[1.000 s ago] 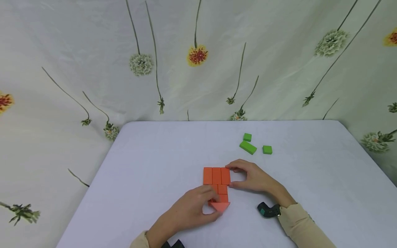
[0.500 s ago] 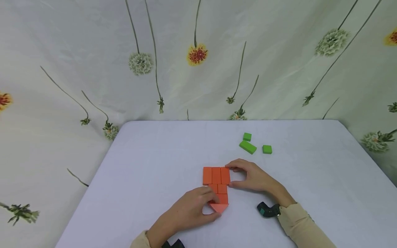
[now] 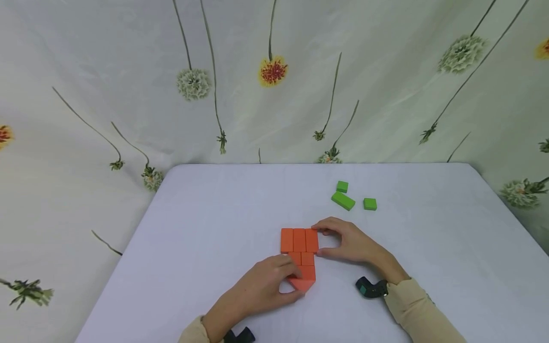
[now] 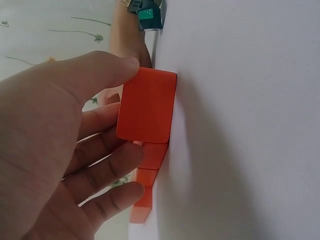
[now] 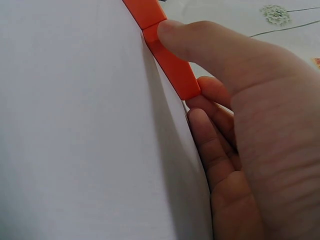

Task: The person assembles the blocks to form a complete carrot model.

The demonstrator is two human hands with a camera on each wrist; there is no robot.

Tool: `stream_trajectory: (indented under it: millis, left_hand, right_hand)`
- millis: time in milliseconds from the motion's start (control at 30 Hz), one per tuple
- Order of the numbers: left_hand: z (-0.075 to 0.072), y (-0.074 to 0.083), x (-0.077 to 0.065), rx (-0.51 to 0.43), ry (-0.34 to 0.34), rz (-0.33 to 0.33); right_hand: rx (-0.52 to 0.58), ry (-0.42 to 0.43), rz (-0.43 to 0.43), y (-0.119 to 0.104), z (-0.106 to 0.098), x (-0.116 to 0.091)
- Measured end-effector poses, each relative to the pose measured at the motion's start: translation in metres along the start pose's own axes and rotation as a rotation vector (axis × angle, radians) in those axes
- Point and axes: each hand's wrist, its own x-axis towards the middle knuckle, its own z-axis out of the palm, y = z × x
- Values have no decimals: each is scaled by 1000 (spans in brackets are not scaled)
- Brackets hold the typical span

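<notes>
orange triangle (image 3: 303, 285) has shifted slightly left, against the orange rectangle (image 3: 308, 273).

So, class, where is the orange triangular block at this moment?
In the head view, the orange triangular block is low, slightly right of centre, at the near end of the orange block arrangement, pinched by the left hand.

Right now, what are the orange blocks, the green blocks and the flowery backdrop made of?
Orange blocks: perhaps painted wood or plastic; even colour and smooth faces, no grain showing.
Green blocks: maybe the same, since they're evenly coloured too, but they look too small to be sure.
Flowery backdrop: probably printed fabric, judging by its soft creases.
</notes>
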Motion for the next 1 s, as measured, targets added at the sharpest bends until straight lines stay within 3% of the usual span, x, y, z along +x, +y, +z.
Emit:
stream_trajectory:
  millis: [667,1000]
  left_hand:
    - [-1,-2,-1,-39,-23,-29]
    - [-10,-8,3,-33,35,-18]
  right_hand:
    - [-7,-13,59,0,1,-1]
    - [3,-9,43,1,0,-1]
